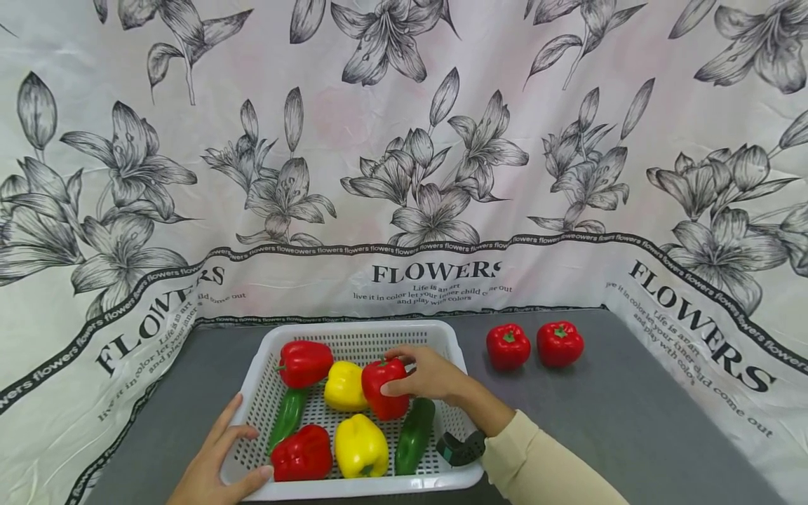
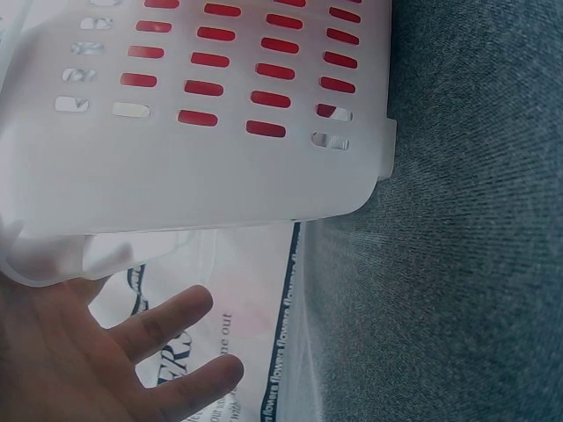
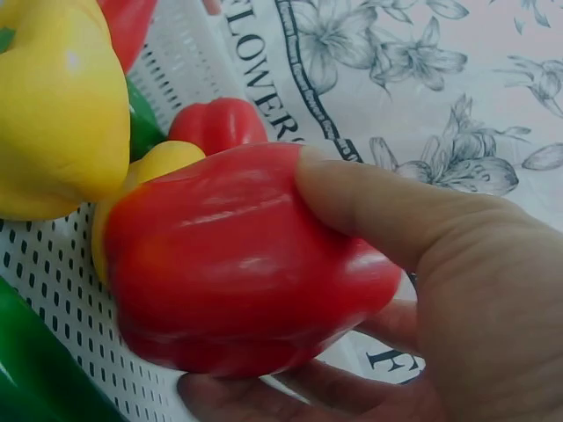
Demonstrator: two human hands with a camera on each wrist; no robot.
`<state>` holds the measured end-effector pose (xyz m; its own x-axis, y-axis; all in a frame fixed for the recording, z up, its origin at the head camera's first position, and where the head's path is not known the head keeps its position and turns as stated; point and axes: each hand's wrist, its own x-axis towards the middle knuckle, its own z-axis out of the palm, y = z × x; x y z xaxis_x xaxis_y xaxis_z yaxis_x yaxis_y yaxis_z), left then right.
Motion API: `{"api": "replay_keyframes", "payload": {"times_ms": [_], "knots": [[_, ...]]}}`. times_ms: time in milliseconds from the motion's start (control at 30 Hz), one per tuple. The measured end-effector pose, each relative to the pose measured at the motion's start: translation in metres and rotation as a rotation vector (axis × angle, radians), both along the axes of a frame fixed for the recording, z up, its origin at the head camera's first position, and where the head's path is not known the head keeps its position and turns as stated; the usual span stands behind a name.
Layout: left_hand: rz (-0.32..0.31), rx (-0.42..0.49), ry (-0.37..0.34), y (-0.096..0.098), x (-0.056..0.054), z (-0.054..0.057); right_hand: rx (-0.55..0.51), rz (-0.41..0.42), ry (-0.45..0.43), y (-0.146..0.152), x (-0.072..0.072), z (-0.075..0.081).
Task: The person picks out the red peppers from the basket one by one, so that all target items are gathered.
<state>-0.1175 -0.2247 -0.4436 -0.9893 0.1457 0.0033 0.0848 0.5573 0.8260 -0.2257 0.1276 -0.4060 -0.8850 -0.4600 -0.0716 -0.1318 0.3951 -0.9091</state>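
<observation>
My right hand point(image 1: 432, 375) grips a red bell pepper point(image 1: 385, 393) between thumb and fingers, over the right half of a white perforated basket point(image 1: 451, 344). In the right wrist view the thumb lies along the side of this pepper point(image 3: 237, 264) and the fingers curl beneath it. At the basket's front left corner is my left hand point(image 1: 214, 463), fingers extended and spread, thumb at the rim. The left wrist view shows those straight fingers point(image 2: 167, 325) beside the basket's wall point(image 2: 176, 176).
Inside the basket lie two yellow peppers point(image 1: 361, 445), two more red peppers point(image 1: 306, 363) and two green cucumbers point(image 1: 414, 436). Two red peppers point(image 1: 508, 347) stand on the grey table point(image 1: 631, 421) right of it. A flower-printed cloth point(image 1: 435, 280) hangs behind and at both sides.
</observation>
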Motion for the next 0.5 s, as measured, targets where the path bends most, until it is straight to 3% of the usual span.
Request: {"api": "replay_keyframes", "payload": {"times_ms": [333,500], "knots": [[-0.002,0.008,0.006,-0.0011,-0.0011,-0.0016,-0.019,-0.025,0.025,0.0005,-0.0001,0.0026],[-0.001,0.011,0.012,-0.0007,-0.0023,-0.0019,-0.098,-0.021,0.0,-0.0001,0.0026,0.0089]]}}
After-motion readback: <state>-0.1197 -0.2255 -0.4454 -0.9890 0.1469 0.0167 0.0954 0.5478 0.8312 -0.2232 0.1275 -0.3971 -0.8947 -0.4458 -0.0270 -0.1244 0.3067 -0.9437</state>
